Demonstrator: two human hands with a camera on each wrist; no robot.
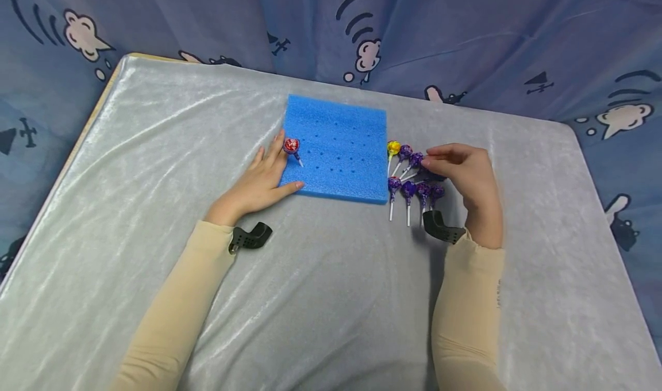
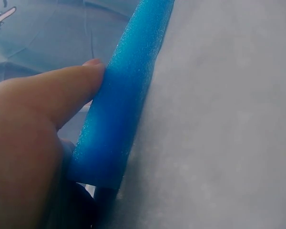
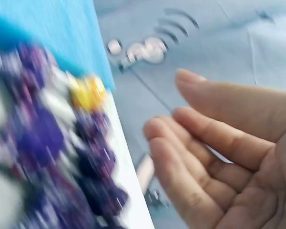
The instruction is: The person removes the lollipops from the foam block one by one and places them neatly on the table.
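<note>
A blue foam block (image 1: 362,129) with rows of small holes lies on the table. At its left edge rests my left hand (image 1: 253,187), fingers spread and fairly straight; in the left wrist view the thumb touches the side of the foam (image 2: 119,100). Near those fingers a red-wrapped lollipop (image 1: 292,145) stands tilted in the foam. To the block's right lie a yellow lollipop (image 1: 393,148) and several purple lollipops (image 1: 408,188). Over this group hovers my right hand (image 1: 468,175). The right wrist view shows its fingers (image 3: 200,129) loosely bent, apart from the thumb, holding nothing.
A grey velvety cloth (image 1: 320,287) covers the table. Behind it hangs a blue patterned curtain (image 1: 207,17). Each wrist carries a black curved mount, the left one (image 1: 253,236) over the cloth and the right one (image 1: 439,227) close to the lollipop sticks.
</note>
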